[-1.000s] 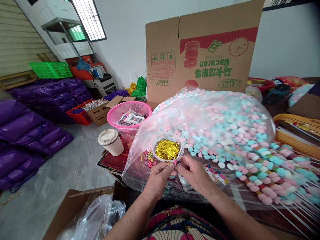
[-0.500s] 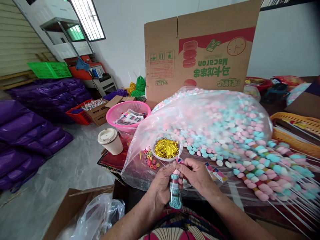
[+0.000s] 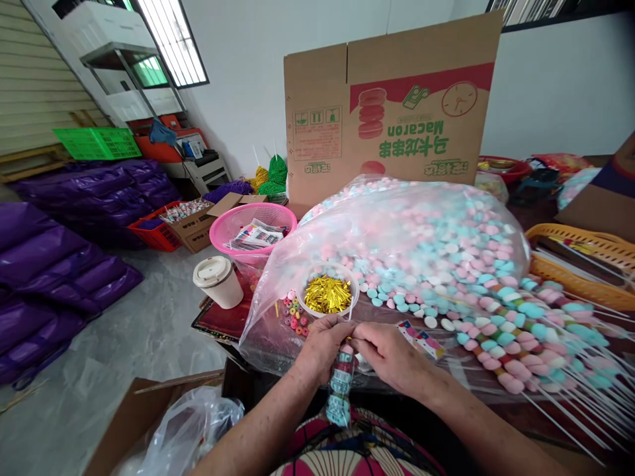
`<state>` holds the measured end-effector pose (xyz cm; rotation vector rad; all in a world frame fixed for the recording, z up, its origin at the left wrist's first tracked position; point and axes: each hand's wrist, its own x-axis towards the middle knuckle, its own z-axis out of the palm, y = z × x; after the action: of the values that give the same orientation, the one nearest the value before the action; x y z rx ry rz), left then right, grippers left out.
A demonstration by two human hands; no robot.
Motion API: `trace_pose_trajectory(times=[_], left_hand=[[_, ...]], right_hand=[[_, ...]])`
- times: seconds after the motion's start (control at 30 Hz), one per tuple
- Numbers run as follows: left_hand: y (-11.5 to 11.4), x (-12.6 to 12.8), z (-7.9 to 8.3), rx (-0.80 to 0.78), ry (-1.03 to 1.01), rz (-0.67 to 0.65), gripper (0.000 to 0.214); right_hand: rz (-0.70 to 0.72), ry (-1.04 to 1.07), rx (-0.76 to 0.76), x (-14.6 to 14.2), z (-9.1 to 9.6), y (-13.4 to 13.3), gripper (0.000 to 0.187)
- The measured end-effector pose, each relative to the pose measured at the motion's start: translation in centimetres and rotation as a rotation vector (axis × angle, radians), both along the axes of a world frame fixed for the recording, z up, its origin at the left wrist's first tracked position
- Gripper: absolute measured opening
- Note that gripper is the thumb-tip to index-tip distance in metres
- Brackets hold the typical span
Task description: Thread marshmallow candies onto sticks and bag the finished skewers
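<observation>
A marshmallow skewer in a printed clear wrapper (image 3: 340, 390) hangs down below my hands, its stick pointing up toward the bowl. My left hand (image 3: 322, 349) is closed around the gathered neck of the wrapper. Close against it, my right hand (image 3: 391, 357) pinches at the same neck, where a bit of gold twist tie shows between the fingertips. Just beyond stands a clear plastic bowl (image 3: 303, 305) of gold twist ties (image 3: 327, 295). Small coloured ring candies (image 3: 296, 318) lie left of the bowl. Flat printed wrappers (image 3: 421, 340) lie past my right hand.
A large clear bag of pink, blue and white marshmallows (image 3: 426, 231) spreads over the table. Unwrapped marshmallow skewers (image 3: 526, 330) are piled at right. A lidded cup (image 3: 218, 283) and a pink basket (image 3: 218, 228) stand left, a carton (image 3: 397, 99) behind. An open box (image 3: 124, 423) sits lower left.
The wrapped skewer has dropped slightly and moved a little left. My fingers have come together at the wrapper's neck, and a gold bit now shows there. The view has shifted slightly.
</observation>
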<state>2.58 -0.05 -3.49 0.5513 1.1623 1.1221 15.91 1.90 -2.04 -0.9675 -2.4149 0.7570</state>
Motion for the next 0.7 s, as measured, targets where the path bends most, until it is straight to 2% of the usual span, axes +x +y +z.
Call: trace_pose_trajectory(times=[0.1, 0.17, 0.23, 0.27, 0.3, 0.37, 0.4, 0.43, 0.5, 0.53, 0.57, 0.6, 0.63, 0.67, 0.7], left_hand=[[-0.2, 0.0, -0.1, 0.033, 0.144, -0.029, 0.03], [-0.8, -0.1, 0.2, 0.165, 0.343, -0.035, 0.029], [-1.6, -0.1, 0.8, 0.3, 0.54, 0.017, 0.032], [-2.0, 0.0, 1.1, 0.313, 0.572, -0.006, 0.036], [-2.2, 0.1, 1.4, 0.266, 0.531, -0.094, 0.042], [-2.1, 0.1, 2.2, 0.076, 0.237, -0.382, 0.063], [-1.7, -0.1, 2.7, 0.001, 0.04, -0.47, 0.073], [-1.3, -0.4, 3.2, -0.037, -0.159, -0.501, 0.081], [-0.3, -1.4, 4.4, 0.099, -0.404, -0.281, 0.081], [0.1, -1.9, 4.9, 0.198, -0.467, -0.202, 0.08], [0.5, -2.3, 5.2, 0.236, -0.497, -0.231, 0.081], [0.8, -2.6, 5.3, 0.234, -0.502, -0.31, 0.086], [1.0, -2.7, 5.2, 0.149, -0.461, -0.45, 0.088], [1.1, -2.6, 5.1, 0.089, -0.405, -0.511, 0.084], [1.2, -2.4, 4.9, 0.076, -0.357, -0.504, 0.079]], right_hand=[[0.094, -0.11, 0.382, 0.5, -1.1, 0.3, 0.023], [0.075, -0.139, 0.552, 1.2, -1.2, 1.0, 0.025], [-0.056, -0.061, 0.646, 1.9, -0.5, 1.6, 0.025], [-0.139, 0.012, 0.659, 2.2, -0.1, 1.8, 0.025], [-0.211, 0.088, 0.654, 2.4, 0.4, 1.7, 0.025], [-0.275, 0.199, 0.626, 2.4, 1.1, 1.0, 0.022], [-0.252, 0.225, 0.611, 2.2, 1.3, 0.5, 0.021], [-0.194, 0.237, 0.582, 2.1, 1.3, 0.0, 0.02], [-0.109, 0.254, 0.405, 1.9, 1.0, -0.5, 0.018], [-0.123, 0.284, 0.246, 2.0, 0.9, -0.6, 0.018], [-0.185, 0.326, 0.067, 2.1, 0.8, -0.5, 0.019], [-0.274, 0.378, -0.091, 2.4, 0.8, -0.3, 0.021], [-0.364, 0.429, -0.209, 2.6, 0.9, -0.2, 0.022], [-0.418, 0.473, -0.267, 2.7, 1.0, -0.2, 0.022], [-0.415, 0.5, -0.283, 2.7, 1.2, -0.3, 0.022]])
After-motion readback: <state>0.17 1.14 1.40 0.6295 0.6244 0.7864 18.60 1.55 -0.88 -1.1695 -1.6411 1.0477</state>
